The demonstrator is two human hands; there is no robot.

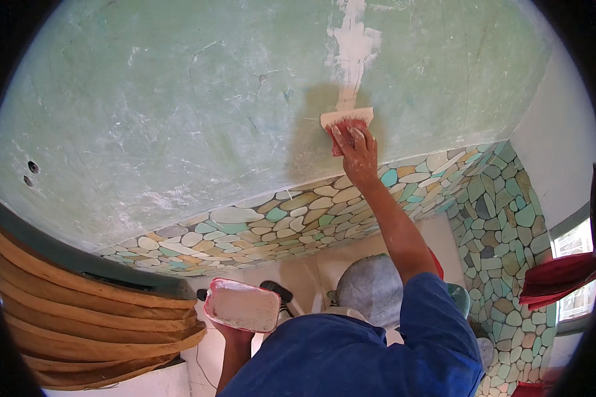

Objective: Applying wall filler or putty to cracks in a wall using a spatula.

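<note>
My right hand [357, 152] is closed round the red handle of a wide putty knife [346, 118], whose pale blade lies against the green wall [212, 99]. Just above the blade a strip of white filler [354, 49] runs up the wall, and the wall around it looks darker. Low on the left, my left hand [232, 332] grips a red-rimmed rectangular tub [244, 306] from below; most of its fingers are hidden under it. Pale, smooth paste fills the tub.
Pebble-patterned tiling [298, 212] covers the lower wall and turns the corner at right. An orange-brown curtain [93, 311] hangs at left. Beside my right arm stands a round grey object [371, 288]. Dark red cloth [556, 281] hangs by a window at far right.
</note>
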